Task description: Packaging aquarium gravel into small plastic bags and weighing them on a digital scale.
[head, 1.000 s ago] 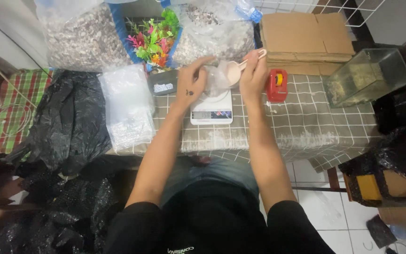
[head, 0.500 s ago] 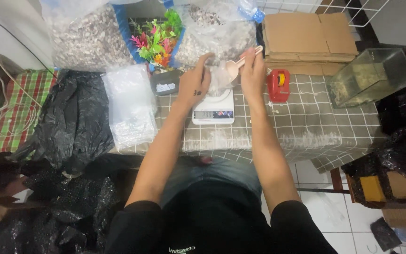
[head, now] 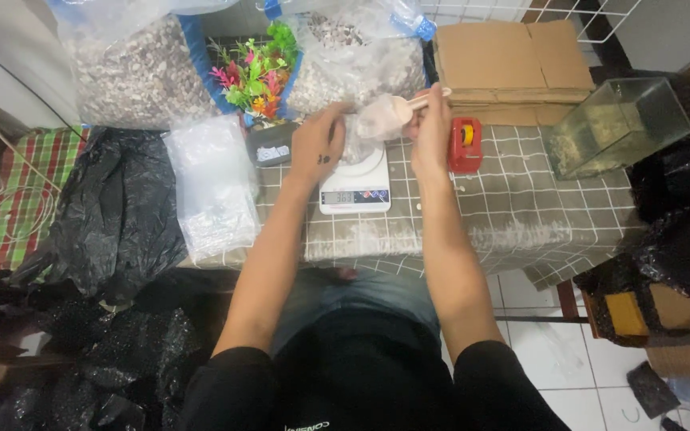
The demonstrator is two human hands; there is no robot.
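Head view: right hand [head: 431, 132] is gripping a scoop [head: 385, 116], now tipped lower over the clear bag [head: 354, 144] that the left hand [head: 319, 148] is pinching open on the scale [head: 354, 187] by the table's [head: 521, 215] back edge. Tape dispenser [head: 465, 145] is crowding the right; front edge open.

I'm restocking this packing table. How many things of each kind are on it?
Big clear bags of gravel: 2
Digital scale: 1
Red tape dispenser: 1
Glass tank: 1
Flat cardboard stack: 1
Pile of small clear bags: 1
Total: 7
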